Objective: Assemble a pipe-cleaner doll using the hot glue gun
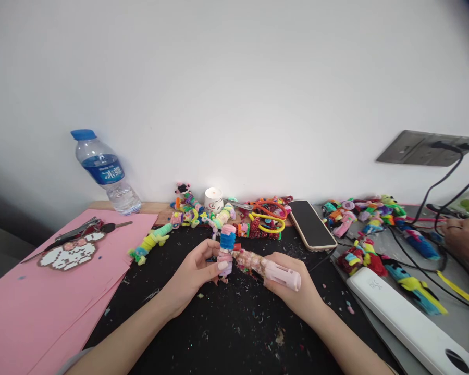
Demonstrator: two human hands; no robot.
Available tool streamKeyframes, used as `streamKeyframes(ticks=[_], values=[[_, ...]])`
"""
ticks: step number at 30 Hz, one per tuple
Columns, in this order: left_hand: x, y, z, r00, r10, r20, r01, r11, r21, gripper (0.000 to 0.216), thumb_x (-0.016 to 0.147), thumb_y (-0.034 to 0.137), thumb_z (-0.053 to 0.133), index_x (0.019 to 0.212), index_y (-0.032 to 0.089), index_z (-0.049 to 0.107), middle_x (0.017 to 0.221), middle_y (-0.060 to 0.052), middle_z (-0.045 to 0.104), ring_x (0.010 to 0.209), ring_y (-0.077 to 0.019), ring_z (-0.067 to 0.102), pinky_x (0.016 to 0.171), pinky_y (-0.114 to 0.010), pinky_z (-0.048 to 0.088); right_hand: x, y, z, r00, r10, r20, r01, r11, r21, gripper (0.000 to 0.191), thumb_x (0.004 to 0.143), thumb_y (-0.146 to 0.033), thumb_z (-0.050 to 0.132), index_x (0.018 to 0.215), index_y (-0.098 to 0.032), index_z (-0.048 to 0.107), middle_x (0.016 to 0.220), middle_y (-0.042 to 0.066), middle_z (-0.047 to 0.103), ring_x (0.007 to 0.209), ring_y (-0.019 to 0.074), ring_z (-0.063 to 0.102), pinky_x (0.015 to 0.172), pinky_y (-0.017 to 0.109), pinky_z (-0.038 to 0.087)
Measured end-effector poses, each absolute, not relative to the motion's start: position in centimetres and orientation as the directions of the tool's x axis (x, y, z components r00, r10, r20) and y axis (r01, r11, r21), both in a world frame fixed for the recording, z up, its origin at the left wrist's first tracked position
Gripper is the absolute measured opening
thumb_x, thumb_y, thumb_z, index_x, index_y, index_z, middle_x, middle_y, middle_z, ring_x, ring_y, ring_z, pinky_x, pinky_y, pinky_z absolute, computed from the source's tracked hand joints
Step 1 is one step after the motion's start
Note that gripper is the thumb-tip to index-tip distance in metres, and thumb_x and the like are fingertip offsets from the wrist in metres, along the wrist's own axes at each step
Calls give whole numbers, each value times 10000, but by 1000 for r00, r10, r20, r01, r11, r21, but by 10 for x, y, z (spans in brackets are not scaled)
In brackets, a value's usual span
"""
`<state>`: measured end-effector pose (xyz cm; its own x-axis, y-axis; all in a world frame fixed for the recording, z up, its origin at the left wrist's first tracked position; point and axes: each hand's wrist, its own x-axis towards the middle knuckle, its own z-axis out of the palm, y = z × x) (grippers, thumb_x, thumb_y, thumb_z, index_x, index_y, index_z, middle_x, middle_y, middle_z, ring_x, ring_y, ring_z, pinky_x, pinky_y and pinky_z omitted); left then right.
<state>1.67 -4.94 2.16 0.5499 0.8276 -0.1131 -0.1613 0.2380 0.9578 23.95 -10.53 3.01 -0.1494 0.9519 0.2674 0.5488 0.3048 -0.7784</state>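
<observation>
My left hand (204,265) is closed around a small fuzzy pipe-cleaner figure (227,240), pinching it between thumb and fingers. The figure stands upright, with pink and blue coils on top and pink and lavender ones below. My right hand (293,286) is wrapped around a pale pink hot glue gun (281,273), its front crusted with coloured fuzz. The glue gun's front end points left, close against the figure; whether they touch I cannot tell. Both hands are just above a black work surface (234,333) strewn with fluff scraps.
Pink sheets (31,312) with keys lie left, by a water bottle (105,172). A paper cup (213,200), scissors (266,221) and pipe-cleaner figures line the back. Right are a phone (311,224), a white power bank (410,317), cables, more figures, and another person's hand (465,239).
</observation>
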Motion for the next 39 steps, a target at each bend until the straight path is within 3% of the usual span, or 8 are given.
streamKeyframes(ticks=[39], values=[[18, -48, 18, 529, 846, -74, -151, 179, 972, 232, 767, 286, 643, 903, 198, 478, 841, 3, 550, 686, -106, 508, 569, -230, 395, 239, -102, 27, -124, 963, 238, 578, 265, -772, 86, 703, -159, 626, 784, -177, 605, 720, 2, 616, 620, 132, 546, 576, 226, 406]])
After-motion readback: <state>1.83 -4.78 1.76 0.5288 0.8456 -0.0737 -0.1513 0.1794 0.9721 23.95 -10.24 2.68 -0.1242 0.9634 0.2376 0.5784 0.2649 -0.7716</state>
